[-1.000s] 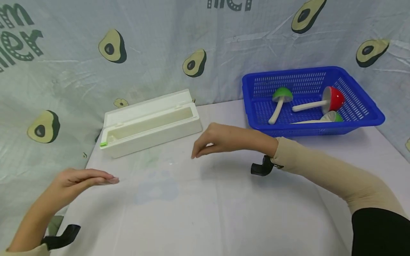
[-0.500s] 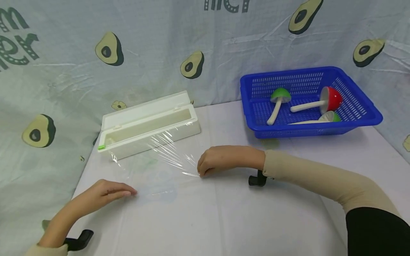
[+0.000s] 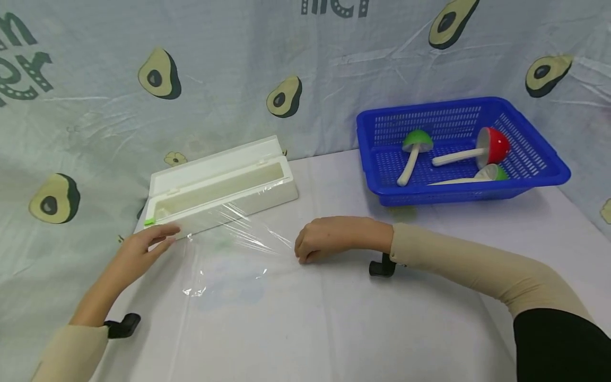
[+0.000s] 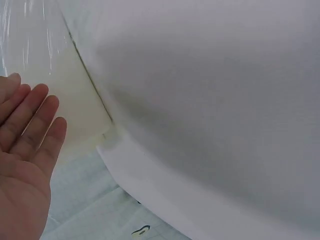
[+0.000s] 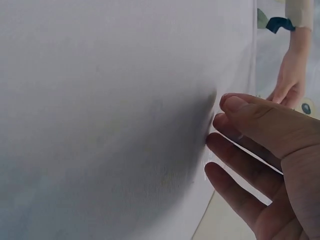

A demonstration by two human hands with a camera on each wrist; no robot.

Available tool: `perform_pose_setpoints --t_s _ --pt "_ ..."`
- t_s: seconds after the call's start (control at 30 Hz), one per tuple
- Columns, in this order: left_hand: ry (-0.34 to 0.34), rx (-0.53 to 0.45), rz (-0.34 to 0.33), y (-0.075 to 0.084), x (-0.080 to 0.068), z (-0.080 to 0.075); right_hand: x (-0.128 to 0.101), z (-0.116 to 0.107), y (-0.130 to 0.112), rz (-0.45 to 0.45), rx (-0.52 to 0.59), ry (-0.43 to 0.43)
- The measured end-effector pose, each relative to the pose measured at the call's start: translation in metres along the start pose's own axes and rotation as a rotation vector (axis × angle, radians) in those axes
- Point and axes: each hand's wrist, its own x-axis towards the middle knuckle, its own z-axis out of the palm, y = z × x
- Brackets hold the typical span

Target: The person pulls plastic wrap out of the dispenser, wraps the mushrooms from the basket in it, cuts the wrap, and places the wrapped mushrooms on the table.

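A white cling film dispenser (image 3: 224, 183) lies open at the back left of the table. A clear sheet of cling film (image 3: 238, 239) runs from it across the cloth. My right hand (image 3: 305, 255) rests on the table with curled fingers and pinches the film's right edge; in the right wrist view the right hand (image 5: 225, 120) has the thumb over the fingers. My left hand (image 3: 164, 236) is flat and holds nothing, just in front of the dispenser's left end by its green slider (image 3: 151, 222). The left wrist view shows this left hand (image 4: 35, 110) with straight fingers.
A blue plastic basket (image 3: 556, 172) stands at the back right with a green-capped toy mushroom (image 3: 415, 140), a red-capped one (image 3: 496, 146) and another green one (image 3: 494, 172). An avocado-print cloth hangs behind. The table's left edge is near my left forearm.
My right hand drew the film out and down onto the table. My left hand let go of the film's near corner and moved back toward the dispenser's left end.
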Motion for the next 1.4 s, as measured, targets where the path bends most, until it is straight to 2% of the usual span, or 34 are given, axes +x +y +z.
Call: perform_pose_setpoints --t_s 0.23,0.4,0.47,0.57,0.7,0.77,0.83,1.0,1.17,1.23,1.4 --pt "-0.036 0.0 -0.01 -0.004 0.02 0.001 -0.005 -0.004 0.008 0.078 -0.044 -0.025" --pt "-0.138 -0.084 -0.075 0.0 0.036 0.005 -0.008 -0.007 0.018 0.114 -0.006 0.014" --pt "-0.173 -0.159 -0.121 0.002 0.041 0.008 -0.009 -0.006 0.02 0.113 0.027 0.038" --pt "-0.184 -0.308 -0.213 0.005 0.044 0.012 -0.008 -0.004 0.02 0.079 0.075 0.06" --pt "-0.181 -0.581 -0.343 0.003 0.041 0.017 -0.005 -0.004 0.014 0.03 0.086 0.068" --pt "-0.186 -0.657 -0.386 0.0 0.039 0.02 -0.004 -0.006 0.01 0.011 0.087 0.076" --pt "-0.185 -0.653 -0.409 -0.001 0.038 0.023 -0.003 -0.008 0.008 -0.01 0.098 0.084" --pt "-0.164 -0.528 -0.439 0.001 0.045 0.03 -0.005 -0.013 0.008 -0.045 0.165 0.108" --pt "-0.174 -0.515 -0.49 0.003 0.049 0.029 -0.01 -0.019 0.009 -0.053 0.207 0.152" --pt "-0.189 -0.525 -0.506 0.001 0.047 0.028 -0.011 -0.021 0.008 -0.057 0.209 0.163" --pt "-0.203 -0.543 -0.499 -0.008 0.032 0.02 -0.01 -0.02 0.006 -0.05 0.165 0.152"
